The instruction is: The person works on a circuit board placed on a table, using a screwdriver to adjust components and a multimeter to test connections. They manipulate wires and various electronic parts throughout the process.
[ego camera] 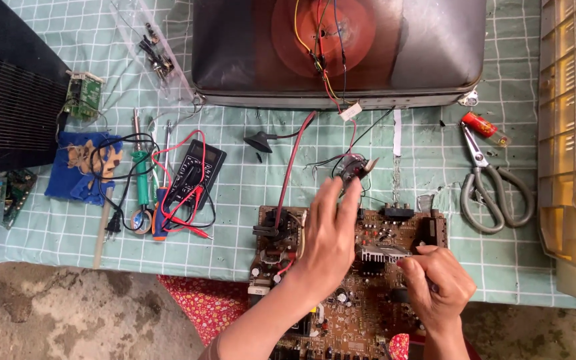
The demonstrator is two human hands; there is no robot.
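While the left hand [328, 233] lies open-fingered on one brown circuit board [361, 293], its grip holding nothing, the right hand [438, 283] pinches the board's silver heat sink [383, 253]. One pair of scissors [485, 183], one multimeter [195, 172] and one green soldering iron [142, 175] lie on the checked table [48, 227].

Brown circuit board [368, 293], flat at cloth's edge

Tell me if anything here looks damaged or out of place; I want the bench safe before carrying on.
The blue cloth at the left looks worn through, with ragged brown patches. A green circuit board hangs off the checked mat's left edge. The left hand and right hand rest on the brown circuit board.
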